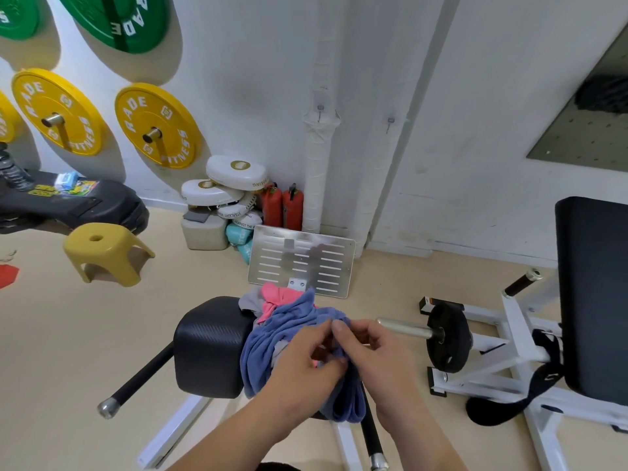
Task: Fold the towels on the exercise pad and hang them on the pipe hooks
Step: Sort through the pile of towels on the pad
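Observation:
A crumpled blue towel [272, 338] lies heaped on the black exercise pad [209, 348], with a pink towel [277, 295] and a grey towel [249, 299] bunched behind it. My left hand [302, 365] and my right hand [370, 355] meet over the heap, and both pinch the blue towel's edge. Part of the blue towel hangs down below my hands. Two small hooks [319, 110] [390, 122] stick out from the white wrapped pipes [316, 164] at the back wall; nothing hangs on them.
A perforated metal plate [302, 263] leans just beyond the pad. A weight plate on a bar [447, 336] and a white machine frame with a black seat [591, 294] stand at the right. A yellow stool [105, 253], boxing pads and fire extinguishers [282, 205] sit further back.

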Available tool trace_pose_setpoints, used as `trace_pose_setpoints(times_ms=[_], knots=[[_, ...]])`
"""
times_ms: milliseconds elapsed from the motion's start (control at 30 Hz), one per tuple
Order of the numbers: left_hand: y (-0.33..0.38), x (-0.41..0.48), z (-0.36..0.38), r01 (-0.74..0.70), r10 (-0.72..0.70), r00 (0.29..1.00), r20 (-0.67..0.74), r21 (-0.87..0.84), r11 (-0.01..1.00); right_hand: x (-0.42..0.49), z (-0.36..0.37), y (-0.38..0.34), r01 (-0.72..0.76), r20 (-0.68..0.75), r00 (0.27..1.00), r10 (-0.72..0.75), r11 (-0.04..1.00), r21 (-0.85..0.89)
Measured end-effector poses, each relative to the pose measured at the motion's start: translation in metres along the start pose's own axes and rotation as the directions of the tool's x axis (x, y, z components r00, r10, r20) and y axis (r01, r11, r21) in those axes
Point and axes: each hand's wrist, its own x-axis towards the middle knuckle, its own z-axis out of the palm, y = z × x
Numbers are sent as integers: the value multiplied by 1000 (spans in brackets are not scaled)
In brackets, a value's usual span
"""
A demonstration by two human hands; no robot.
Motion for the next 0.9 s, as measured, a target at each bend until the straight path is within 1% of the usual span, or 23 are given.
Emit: trace_pose_setpoints(times_ms=[67, 133, 200, 233, 267, 300, 333, 400, 467, 567, 633, 767, 833, 900], knots=[[-2, 1, -2, 33, -32, 997, 77, -4, 999, 6, 0, 4, -39, 1, 999, 39, 997, 62], [-3, 4, -10, 63, -60, 994, 87, -40, 997, 14, -1, 8, -81, -22, 996, 84, 990, 117], [-7, 9, -23, 113, -115, 993, -3, -150, 982, 23, -1, 13, -120, -29, 992, 125, 982, 144], [-11, 13, -33, 124, -138, 987, -80, -159, 979, 27, 1, 13, -133, -13, 991, 135, 983, 127], [-17, 18, -43, 125, -145, 976, -162, -127, 984, 30, 4, 12, -142, 15, 990, 141, 984, 105], [-24, 22, -55, 121, -137, 968, -210, -88, 989, 34, 10, 10, -148, 59, 988, 143, 985, 93], [-33, 26, -68, 124, -134, 965, -224, -62, 990, 37, 16, 7, -156, 111, 983, 146, 984, 88], [-46, 31, -92, 170, -186, 964, -188, -98, 980, 44, 34, 1, -173, 227, 963, 148, 980, 94], [-56, 33, -118, 240, -266, 960, -93, -226, 944, 54, 55, 1, -206, 314, 934, 169, 975, 88], [-68, 37, -161, 300, -305, 951, 56, -415, 859, 77, 93, 8, -280, 371, 898, 237, 958, 66], [-77, 41, -192, 344, -336, 937, 99, -435, 832, 95, 122, 16, -336, 367, 878, 307, 942, 15], [-101, 65, -249, 477, -500, 864, 59, -414, 776, 123, 191, 44, -343, 219, 895, 389, 913, -221], [-113, 82, -276, 548, -568, 822, 37, -316, 774, 136, 221, 69, -372, 153, 896, 417, 892, -257], [-128, 100, -297, 609, -620, 784, 9, -202, 767, 147, 241, 87, -426, 90, 882, 463, 864, -267]])
